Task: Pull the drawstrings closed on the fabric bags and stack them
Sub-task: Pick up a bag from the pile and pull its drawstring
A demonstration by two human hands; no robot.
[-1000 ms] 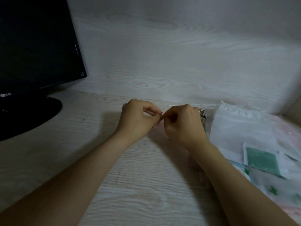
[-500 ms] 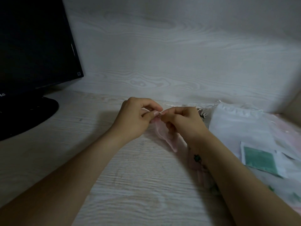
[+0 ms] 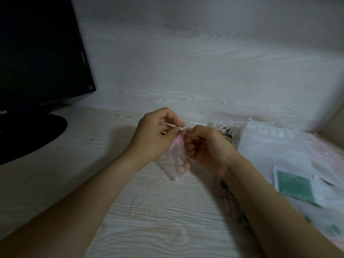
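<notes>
From my remote seat I saw both hands raised just above the pale wood-grain desk [image 3: 149, 211], meeting near its middle. The left hand [image 3: 156, 135] had its thumb and forefinger curled tight, pinching the gathered top of a small sheer pink fabric bag [image 3: 179, 155]. A pale strip showed under that thumb, but I could not tell whether it was the drawstring. The right hand [image 3: 206, 148] faced it, fingers curled in, nipping the same gathered neck from the other side, so the two grips all but touched. The bag hung down between the palms, tilted, its lower corner close to the desk. Small beige round pieces [image 3: 183, 165] sat in its lower half.

To the right lay a heap of translucent white fabric bags [image 3: 270, 146], their thin white drawstrings [image 3: 228, 128] tangled just behind the right hand. A flat packet with a green square [image 3: 294, 184] rested on that heap. A pink item [image 3: 222, 190] showed under the right forearm, mostly hidden. A black monitor [image 3: 37, 53] stood on its round black base [image 3: 28, 135] at the far left, well apart from the hands.
</notes>
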